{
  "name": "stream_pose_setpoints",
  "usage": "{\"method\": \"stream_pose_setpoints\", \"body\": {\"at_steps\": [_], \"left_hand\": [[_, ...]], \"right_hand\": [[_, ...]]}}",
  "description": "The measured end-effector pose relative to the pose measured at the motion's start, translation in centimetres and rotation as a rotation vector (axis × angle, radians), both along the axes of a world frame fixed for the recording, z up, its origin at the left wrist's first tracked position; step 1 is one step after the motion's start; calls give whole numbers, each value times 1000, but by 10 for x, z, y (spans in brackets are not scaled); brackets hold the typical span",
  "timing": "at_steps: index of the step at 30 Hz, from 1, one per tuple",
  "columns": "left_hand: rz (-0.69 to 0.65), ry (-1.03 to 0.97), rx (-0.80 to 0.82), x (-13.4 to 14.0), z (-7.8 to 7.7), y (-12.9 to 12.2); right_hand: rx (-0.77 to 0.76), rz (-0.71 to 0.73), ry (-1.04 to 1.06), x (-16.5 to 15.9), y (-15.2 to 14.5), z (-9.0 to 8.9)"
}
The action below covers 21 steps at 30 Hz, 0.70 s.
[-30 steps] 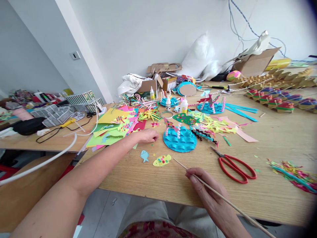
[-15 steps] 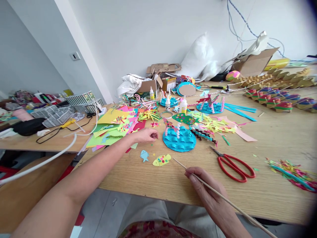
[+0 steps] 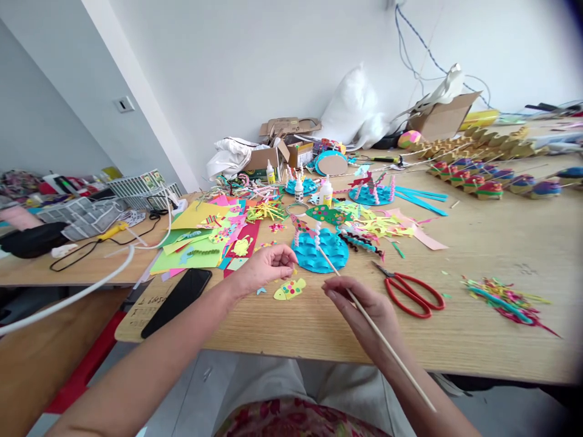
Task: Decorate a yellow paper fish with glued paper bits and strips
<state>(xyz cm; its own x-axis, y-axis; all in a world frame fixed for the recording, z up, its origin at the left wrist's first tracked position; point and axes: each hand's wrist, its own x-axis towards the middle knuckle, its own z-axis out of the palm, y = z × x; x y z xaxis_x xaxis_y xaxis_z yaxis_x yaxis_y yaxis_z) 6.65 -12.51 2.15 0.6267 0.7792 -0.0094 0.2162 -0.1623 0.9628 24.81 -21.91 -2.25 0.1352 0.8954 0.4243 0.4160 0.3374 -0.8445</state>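
Left grip [image 3: 268,265] is curled, right grip [image 3: 372,305] pinched.

I hold a long, thin, pale wooden stick [image 3: 378,332] slantwise, its tip pointing toward a round, blue, wave-topped base [image 3: 312,259]; a yellow, dotted paper fish [image 3: 289,289] lies flat nearby.

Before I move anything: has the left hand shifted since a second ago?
Yes. Judged against the spotted yellow paper fish, the left hand has come closer to it, back toward the person's body.
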Motion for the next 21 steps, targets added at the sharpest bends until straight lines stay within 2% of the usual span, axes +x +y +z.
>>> {"method": "stream_pose_setpoints", "body": {"at_steps": [5, 12, 21], "left_hand": [[109, 4, 128, 7, -6, -19], [182, 110, 324, 9, -7, -32], [168, 78, 320, 8, -13, -32]], "right_hand": [[125, 38, -179, -14, 17, 11], [270, 87, -322, -25, 25, 11], [276, 76, -414, -26, 31, 9]]}}
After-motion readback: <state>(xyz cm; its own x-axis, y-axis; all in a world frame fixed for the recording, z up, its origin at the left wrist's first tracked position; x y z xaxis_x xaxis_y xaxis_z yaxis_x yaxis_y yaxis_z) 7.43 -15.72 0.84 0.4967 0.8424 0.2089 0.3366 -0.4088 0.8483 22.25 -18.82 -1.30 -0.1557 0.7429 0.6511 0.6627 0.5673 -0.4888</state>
